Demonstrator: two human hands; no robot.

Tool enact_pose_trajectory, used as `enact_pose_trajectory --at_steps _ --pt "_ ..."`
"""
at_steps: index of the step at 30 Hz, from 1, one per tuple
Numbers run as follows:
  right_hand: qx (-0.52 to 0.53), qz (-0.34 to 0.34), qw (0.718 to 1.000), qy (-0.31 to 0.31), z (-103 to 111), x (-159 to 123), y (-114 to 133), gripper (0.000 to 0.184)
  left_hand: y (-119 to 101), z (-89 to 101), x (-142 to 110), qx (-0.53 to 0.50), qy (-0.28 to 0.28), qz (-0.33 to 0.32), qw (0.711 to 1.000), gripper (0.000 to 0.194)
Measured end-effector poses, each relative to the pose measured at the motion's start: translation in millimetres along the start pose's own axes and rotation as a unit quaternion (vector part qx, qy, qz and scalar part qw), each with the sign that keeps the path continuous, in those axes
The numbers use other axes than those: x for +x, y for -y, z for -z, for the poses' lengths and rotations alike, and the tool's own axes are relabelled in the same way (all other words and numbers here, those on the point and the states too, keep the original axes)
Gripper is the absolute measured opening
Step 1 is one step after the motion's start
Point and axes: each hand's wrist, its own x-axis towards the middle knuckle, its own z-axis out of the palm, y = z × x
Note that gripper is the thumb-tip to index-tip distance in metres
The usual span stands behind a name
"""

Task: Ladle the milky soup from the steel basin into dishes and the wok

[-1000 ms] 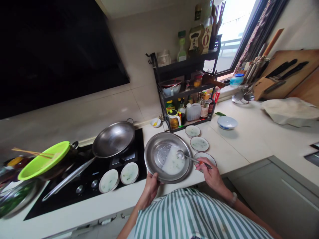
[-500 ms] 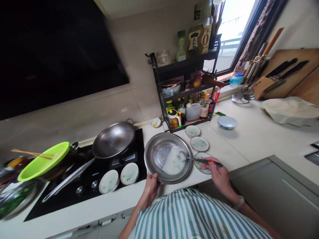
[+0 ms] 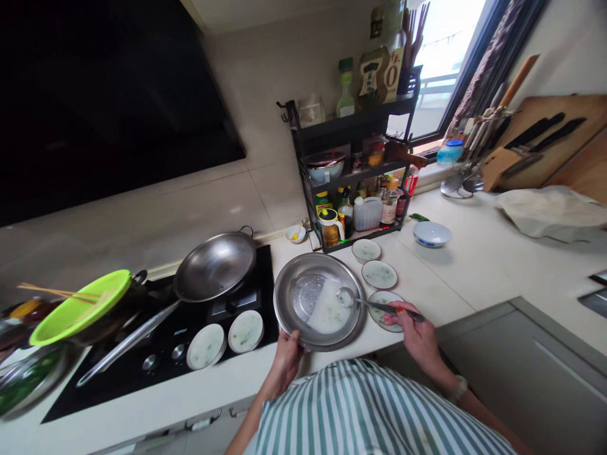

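Observation:
My left hand (image 3: 287,352) grips the near rim of a wide metal basin (image 3: 296,278), thumb over the edge. White liquid with green flecks (image 3: 328,313) pools toward the basin's near right side. In my right hand (image 3: 413,332) is the dark handle of a ladle (image 3: 346,297), and its bowl rests in that liquid. Under the ladle's handle, a bowl (image 3: 385,302) of similar pale liquid is partly covered. Beyond it stand two more filled bowls, a middle one (image 3: 379,274) and a far one (image 3: 367,251).
Left of the basin, two filled bowls (image 3: 246,332) sit on the black cooktop's (image 3: 118,373) edge near a wok (image 3: 215,268). A green basket (image 3: 80,309) with chopsticks is farther left. A seasoning rack (image 3: 351,129) stands behind; a white dish (image 3: 432,234) lies to the right.
Almost nothing differs. The ladle stays in the liquid, both hands keep their holds, and the view has shifted very slightly.

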Motion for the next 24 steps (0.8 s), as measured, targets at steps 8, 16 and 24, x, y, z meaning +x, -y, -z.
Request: enact_pose_trajectory --at_steps 8,16,24 --pt "0.043 -0.036 0.998 -0.010 -2 3 -9 0.033 -2 -0.5 0 0.005 -0.003 0.005 1.000 0.024" --pt "0.114 -0.076 0.990 -0.043 -1 4 -15 0.032 -1 -0.1 1 0.014 -0.005 0.006 1.000 0.021" --pt "0.142 -0.076 0.986 -0.037 2 4 -21 0.031 -1 0.8 2 0.019 0.000 0.008 1.000 0.020"
